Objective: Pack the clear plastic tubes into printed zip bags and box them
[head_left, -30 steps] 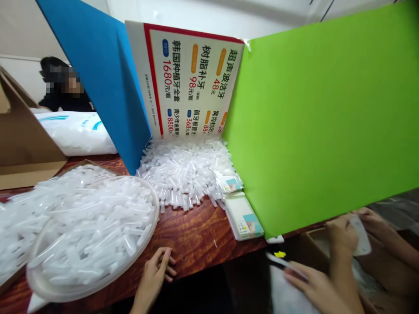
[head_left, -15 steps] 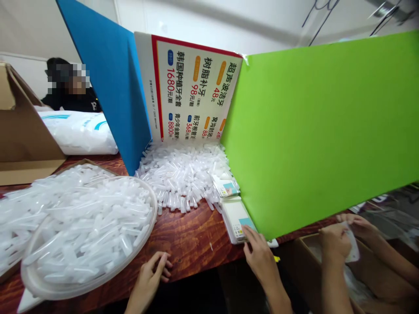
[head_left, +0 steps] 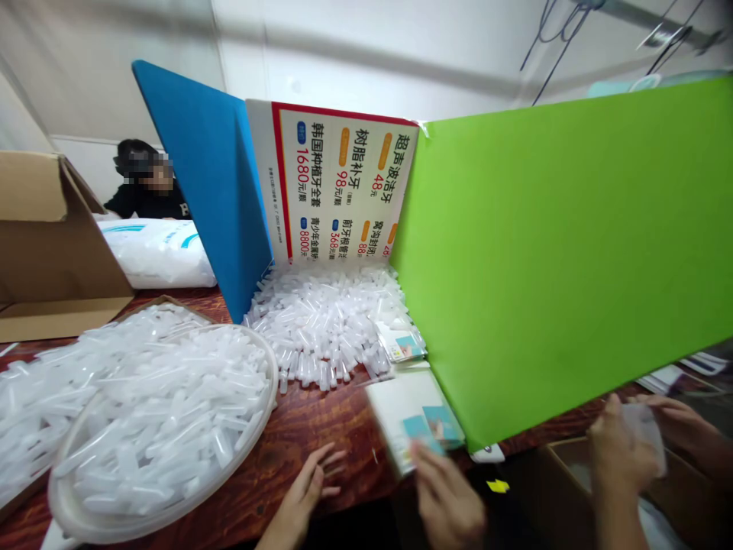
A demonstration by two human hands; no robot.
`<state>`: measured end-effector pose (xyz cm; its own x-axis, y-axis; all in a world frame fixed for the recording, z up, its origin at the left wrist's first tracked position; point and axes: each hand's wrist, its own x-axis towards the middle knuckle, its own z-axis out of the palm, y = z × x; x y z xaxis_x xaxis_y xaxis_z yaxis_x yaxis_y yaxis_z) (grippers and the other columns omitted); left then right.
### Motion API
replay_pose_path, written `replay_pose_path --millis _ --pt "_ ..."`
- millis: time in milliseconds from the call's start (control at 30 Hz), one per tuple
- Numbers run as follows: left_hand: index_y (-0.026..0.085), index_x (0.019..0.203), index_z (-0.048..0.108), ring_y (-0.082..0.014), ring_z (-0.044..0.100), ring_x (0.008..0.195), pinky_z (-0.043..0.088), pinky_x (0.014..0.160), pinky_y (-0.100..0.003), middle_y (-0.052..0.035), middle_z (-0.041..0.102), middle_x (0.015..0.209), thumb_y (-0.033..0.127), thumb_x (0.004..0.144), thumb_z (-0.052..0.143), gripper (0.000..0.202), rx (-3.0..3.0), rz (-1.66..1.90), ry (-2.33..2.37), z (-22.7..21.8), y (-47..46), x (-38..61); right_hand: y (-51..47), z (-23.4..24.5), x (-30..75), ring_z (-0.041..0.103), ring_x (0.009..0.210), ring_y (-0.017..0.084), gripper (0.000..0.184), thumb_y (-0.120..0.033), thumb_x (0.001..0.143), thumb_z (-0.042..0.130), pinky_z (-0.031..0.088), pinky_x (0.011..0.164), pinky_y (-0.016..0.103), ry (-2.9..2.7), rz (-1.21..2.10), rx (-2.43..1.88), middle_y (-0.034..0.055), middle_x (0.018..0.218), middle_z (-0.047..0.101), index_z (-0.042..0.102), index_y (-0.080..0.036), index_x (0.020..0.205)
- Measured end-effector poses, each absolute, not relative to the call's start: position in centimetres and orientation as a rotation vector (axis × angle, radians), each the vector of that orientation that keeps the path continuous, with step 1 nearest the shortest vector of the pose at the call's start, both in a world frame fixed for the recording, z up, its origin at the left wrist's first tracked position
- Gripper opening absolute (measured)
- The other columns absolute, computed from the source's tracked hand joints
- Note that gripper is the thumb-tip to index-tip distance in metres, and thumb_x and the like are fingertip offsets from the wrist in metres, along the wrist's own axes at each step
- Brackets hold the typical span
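Note:
My right hand (head_left: 450, 500), blurred by motion, pinches the near edge of a white printed card (head_left: 392, 416) with a blue picture patch. This card sticks out to the left over a stack of similar cards (head_left: 450, 424) lying against the green board. Past the stack, another small pile of cards (head_left: 404, 345) rests against the heap of tubes. My left hand (head_left: 309, 485) hovers at the table's front edge with fingers apart and nothing in it. Short clear plastic tubes (head_left: 326, 321) lie heaped in front of it.
A round tub (head_left: 273, 382) full of white tubes stands at left, beside a tube-filled carton. Blue (head_left: 206, 176), printed (head_left: 343, 183) and green boards (head_left: 561, 244) wall in the heap. At right, a co-worker's hands (head_left: 621, 451) hold a translucent piece over a box. Another person sits behind.
My right hand has drawn a card leftward and toward me off the stack. My left hand has shifted right, its fingers spreading more. The camera view has tilted up slightly.

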<state>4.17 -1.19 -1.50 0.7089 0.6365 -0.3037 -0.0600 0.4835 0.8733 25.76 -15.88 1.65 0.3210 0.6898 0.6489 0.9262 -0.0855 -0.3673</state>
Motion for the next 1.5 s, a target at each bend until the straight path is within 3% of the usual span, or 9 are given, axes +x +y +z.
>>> replay_pose_path --millis 133,267,467,667,900,1000,1133,1233,1500 --pt "0.014 0.1 0.072 -0.0338 0.075 0.093 0.058 0.085 -0.044 -0.0153 0.08 0.099 0.079 0.065 0.074 0.074 0.788 0.592 0.813 -1.4 -0.5 5.6 -11.3 2.4 21.9 0.075 0.095 0.026 0.026 -0.036 0.096 0.063 0.062 0.08 0.033 -1.856 0.232 -1.556 0.0072 0.111 0.077 0.072 -0.031 0.12" --pt "0.012 0.087 0.072 -0.0291 0.075 0.071 0.059 0.07 -0.037 -0.0108 0.079 0.076 0.074 0.059 0.081 0.068 0.763 0.67 0.975 -0.3 0.6 3.2 -6.0 2.9 24.8 0.071 0.084 0.023 0.032 -0.036 0.103 0.045 0.057 0.078 0.034 -1.441 0.103 -1.875 0.0092 0.092 0.074 0.073 -0.023 0.097" --pt "0.015 0.076 0.067 -0.017 0.065 0.049 0.051 0.052 -0.026 -0.0034 0.073 0.061 0.068 0.071 0.077 0.055 0.837 0.649 0.954 1.3 0.1 -0.6 -0.3 0.5 29.5 0.065 0.076 0.026 0.03 -0.035 0.099 0.046 0.053 0.071 0.039 -1.231 0.008 -2.075 0.017 0.089 0.069 0.069 -0.016 0.094" --pt "0.013 0.077 0.069 -0.0143 0.059 0.051 0.042 0.049 -0.022 -0.0034 0.07 0.065 0.067 0.075 0.074 0.054 0.902 0.576 0.888 1.4 -0.9 -1.8 -2.4 -0.1 27.8 0.066 0.093 0.028 0.041 -0.049 0.1 0.043 0.055 0.085 0.043 -1.327 0.165 -1.878 0.0149 0.103 0.07 0.071 -0.018 0.104" --pt "0.011 0.071 0.073 -0.0113 0.051 0.049 0.035 0.05 -0.021 -0.0029 0.066 0.062 0.063 0.075 0.076 0.052 0.965 0.288 0.771 0.3 -0.1 -1.8 -5.9 3.5 23.3 0.067 0.102 0.026 0.029 -0.046 0.093 0.065 0.053 0.091 0.036 -1.292 1.012 -1.382 0.0088 0.105 0.071 0.077 -0.023 0.105" --pt "0.01 0.076 0.075 -0.0109 0.049 0.053 0.033 0.053 -0.02 -0.004 0.067 0.065 0.069 0.078 0.07 0.06 0.985 0.238 0.723 0.6 0.4 -1.7 -6.3 3.6 22.3 0.069 0.084 0.023 0.03 -0.046 0.086 0.074 0.054 0.075 0.032 -1.13 1.158 -1.38 0.0063 0.09 0.074 0.075 -0.02 0.099" --pt "0.008 0.091 0.078 -0.0146 0.054 0.066 0.036 0.062 -0.022 -0.0053 0.068 0.077 0.068 0.076 0.073 0.062 1.099 0.227 0.566 2.1 0.7 -2.1 -5.5 2.6 20.4 0.063 0.068 0.017 0.034 -0.049 0.075 0.082 0.048 0.063 0.026 -1.187 1.16 -1.364 0.0022 0.072 0.069 0.073 -0.017 0.07" --pt "0.009 0.093 0.078 -0.0146 0.052 0.07 0.034 0.065 -0.022 -0.0041 0.067 0.08 0.061 0.077 0.076 0.055 1.177 0.253 0.544 3.0 0.7 -2.6 -3.7 2.2 19.1 0.064 0.067 0.017 0.04 -0.053 0.081 0.075 0.05 0.063 0.026 -1.476 1.014 -1.365 0.0024 0.07 0.068 0.072 -0.018 0.06" --pt "0.009 0.096 0.078 -0.0154 0.056 0.065 0.04 0.062 -0.022 -0.0086 0.072 0.08 0.06 0.076 0.078 0.055 0.996 0.565 0.765 1.9 0.1 -4.2 4.5 -0.1 21.0 0.062 0.098 0.032 0.033 -0.037 0.088 0.058 0.048 0.089 0.046 -1.272 0.347 -1.77 0.0169 0.109 0.066 0.071 -0.017 0.111"
